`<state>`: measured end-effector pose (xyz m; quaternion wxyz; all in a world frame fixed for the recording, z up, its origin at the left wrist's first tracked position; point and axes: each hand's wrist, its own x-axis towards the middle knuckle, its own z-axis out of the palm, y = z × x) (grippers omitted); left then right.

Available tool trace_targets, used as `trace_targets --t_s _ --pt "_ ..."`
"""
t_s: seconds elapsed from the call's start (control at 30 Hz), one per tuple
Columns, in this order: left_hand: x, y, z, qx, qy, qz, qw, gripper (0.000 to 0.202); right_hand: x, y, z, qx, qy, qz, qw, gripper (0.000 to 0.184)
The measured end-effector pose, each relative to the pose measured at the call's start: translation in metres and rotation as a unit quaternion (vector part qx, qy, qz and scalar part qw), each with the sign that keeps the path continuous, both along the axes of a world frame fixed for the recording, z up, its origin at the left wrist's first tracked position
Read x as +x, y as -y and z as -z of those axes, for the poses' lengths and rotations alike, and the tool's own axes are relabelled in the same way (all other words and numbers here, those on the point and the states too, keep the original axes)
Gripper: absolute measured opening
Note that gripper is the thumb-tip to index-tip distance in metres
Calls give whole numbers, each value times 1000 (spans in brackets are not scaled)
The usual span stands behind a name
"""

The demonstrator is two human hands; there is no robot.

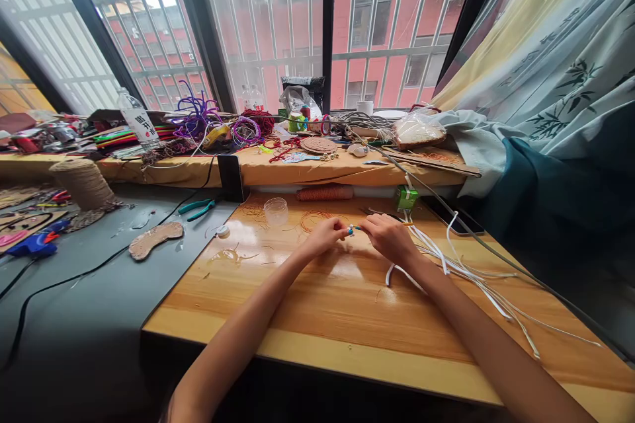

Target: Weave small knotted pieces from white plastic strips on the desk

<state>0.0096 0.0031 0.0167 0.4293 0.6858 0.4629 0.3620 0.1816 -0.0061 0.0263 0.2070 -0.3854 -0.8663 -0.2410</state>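
Above the middle of the wooden table, my left hand (327, 236) is closed, pinching a small blue-and-white piece (350, 230) at its fingertips. What the piece is, I cannot make out at this size. Facing it, my right hand (389, 236) is closed around a slender stick-like tool (407, 225). Its orange end sticks out to the right, and a teal part shows at the fingertips close to the piece. Whether tool and piece touch cannot be seen. Behind my left hand lies a loose coil of thin orange cord (312, 221).
A clear plastic cup (276, 211) and a white cap (223, 231) stand left of my hands. White cords (476, 277) spread across the right side near a phone (454, 215) and a green box (407, 197). Teal pliers (197, 209) lie on the grey surface. Craft supplies crowd the sill.
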Motion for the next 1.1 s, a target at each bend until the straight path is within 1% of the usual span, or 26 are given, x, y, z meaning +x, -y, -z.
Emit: trace_targets --t_s 0.1,0.23,0.3,0.37,0.53,0.67,0.87,1.1 --pt "-1 2 -6 -53 34 8 998 16 -1 1 -1 50 14 10 999 20" --pt "-5 5 -13 -144 113 50 982 27 -1 3 -4 87 25 19 996 19" --pt "-7 6 -13 -175 148 75 971 30 -1 4 -5 101 30 16 994 19" --pt "-7 6 -12 -194 173 85 962 32 -1 5 -7 114 31 14 993 19" --pt "-9 2 -7 -195 207 63 957 31 -2 6 -9 138 30 1 990 20" --pt "-11 0 -7 -193 201 83 957 37 -3 6 -9 147 37 -5 988 20" --pt "-11 4 -10 -215 178 105 955 43 -3 6 -7 142 40 -14 989 20" --pt "-11 4 -10 -236 186 102 948 37 -2 6 -6 123 48 -22 991 23"
